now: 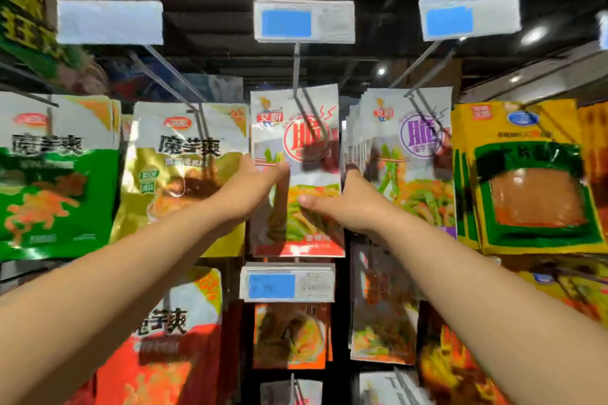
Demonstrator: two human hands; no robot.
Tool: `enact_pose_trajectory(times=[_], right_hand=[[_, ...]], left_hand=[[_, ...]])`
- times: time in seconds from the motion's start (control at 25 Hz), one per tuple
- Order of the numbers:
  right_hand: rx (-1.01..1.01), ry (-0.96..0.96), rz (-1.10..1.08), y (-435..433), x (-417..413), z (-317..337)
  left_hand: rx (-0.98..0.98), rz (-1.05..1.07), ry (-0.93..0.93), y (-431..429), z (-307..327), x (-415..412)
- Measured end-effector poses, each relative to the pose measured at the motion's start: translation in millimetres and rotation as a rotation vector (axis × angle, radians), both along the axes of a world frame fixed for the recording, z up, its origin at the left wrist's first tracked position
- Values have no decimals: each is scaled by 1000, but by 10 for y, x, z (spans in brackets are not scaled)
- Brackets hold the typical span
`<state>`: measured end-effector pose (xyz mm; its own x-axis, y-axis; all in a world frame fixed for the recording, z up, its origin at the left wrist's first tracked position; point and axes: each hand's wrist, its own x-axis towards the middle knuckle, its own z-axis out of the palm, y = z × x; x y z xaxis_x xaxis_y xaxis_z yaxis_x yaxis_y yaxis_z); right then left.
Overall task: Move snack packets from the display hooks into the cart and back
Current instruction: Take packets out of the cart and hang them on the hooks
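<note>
Item: red-label snack packet (309,174), hanging at the centre hook (316,115), held by both side edges.
Your left hand (250,187) and right hand (348,204) each pinch an edge, thumb in front and the other fingers hidden behind. Keep the packet's top level and slide it along the wire rather than pulling down, or it may tear. Cart not in view.

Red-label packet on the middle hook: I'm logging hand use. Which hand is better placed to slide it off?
Probably the left hand: it pinches the packet higher, nearer the hook. The right hand holds the opposite edge lower.
</note>
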<state>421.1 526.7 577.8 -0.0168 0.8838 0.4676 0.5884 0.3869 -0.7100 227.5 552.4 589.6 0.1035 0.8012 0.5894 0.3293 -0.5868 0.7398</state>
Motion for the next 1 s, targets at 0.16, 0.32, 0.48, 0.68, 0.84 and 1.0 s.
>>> enact_pose_trajectory(times=[0.16, 0.32, 0.48, 0.68, 0.84, 1.0], right_hand=[[-134, 195, 56, 38, 11, 65], [-224, 353, 114, -39, -39, 195], [-246, 357, 41, -65, -166, 159], [-58, 294, -116, -293, -206, 188], [418, 338, -148, -618, -313, 17], [413, 332, 277, -750, -605, -43]], left_hand=[[-119, -262, -193, 20, -44, 76], [-82, -262, -206, 30, -7, 67], [-75, -247, -119, 45, -67, 20], [-44, -155, -87, -131, -90, -127], [147, 36, 78, -328, -151, -771], [185, -7, 51, -316, -145, -1537]])
